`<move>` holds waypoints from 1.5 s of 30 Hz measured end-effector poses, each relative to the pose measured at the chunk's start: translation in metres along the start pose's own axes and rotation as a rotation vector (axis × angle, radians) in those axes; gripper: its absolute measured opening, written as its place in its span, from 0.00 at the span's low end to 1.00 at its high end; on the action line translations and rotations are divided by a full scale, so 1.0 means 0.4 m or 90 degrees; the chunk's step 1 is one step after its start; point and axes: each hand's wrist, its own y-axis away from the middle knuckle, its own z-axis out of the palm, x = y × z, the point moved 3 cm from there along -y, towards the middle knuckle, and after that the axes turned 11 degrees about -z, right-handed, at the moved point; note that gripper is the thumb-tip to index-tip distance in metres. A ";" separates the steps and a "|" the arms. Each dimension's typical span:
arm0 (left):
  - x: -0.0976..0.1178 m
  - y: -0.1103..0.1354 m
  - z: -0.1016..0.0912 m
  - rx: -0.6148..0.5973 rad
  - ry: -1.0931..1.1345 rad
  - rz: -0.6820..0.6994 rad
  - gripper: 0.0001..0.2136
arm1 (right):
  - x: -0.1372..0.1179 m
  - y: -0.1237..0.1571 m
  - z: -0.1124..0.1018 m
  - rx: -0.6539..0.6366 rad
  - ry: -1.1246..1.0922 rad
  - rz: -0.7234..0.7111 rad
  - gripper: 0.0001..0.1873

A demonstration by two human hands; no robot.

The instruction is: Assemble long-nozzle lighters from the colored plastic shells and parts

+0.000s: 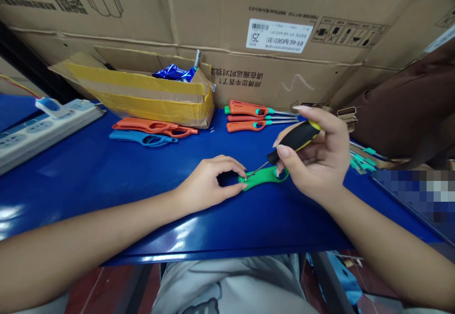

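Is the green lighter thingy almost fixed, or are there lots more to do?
Three orange lighters lie finished-looking in a row. The right hand is turning a screwdriver into the green handle, steadied by the left hand. An orange shell and blue shell still wait.

A lighter body (265,175) is laid on the tabletop (88,172) near its front edge, between the left hand (209,181) and the right hand (316,162). A screwdriver (293,139) is held above it, its tip set on the body's left end. Behind, three lighters (256,117) are laid side by side. To their left an open carton (142,96) is placed, with two handle shells (149,131) before it. A power strip (42,124) is set at the far left. Large cardboard boxes (249,30) are stacked behind everything.
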 end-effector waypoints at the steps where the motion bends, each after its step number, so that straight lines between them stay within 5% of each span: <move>1: 0.001 0.000 0.000 -0.004 0.002 -0.002 0.08 | 0.000 0.000 0.001 -0.005 0.000 0.000 0.26; 24: 0.002 0.005 0.006 -0.057 -0.080 -0.011 0.22 | 0.007 0.019 0.014 -0.047 0.006 -0.027 0.30; 32: -0.008 0.001 0.009 -0.060 -0.069 -0.030 0.20 | -0.004 -0.016 0.012 -0.191 -0.027 0.020 0.30; 39: 0.013 -0.005 0.031 -0.011 -0.064 -0.106 0.18 | -0.010 -0.100 0.021 -0.401 0.077 -0.088 0.31; 45: 0.014 -0.020 0.040 -0.008 -0.072 -0.082 0.12 | -0.004 -0.083 0.043 -0.359 -0.006 -0.089 0.31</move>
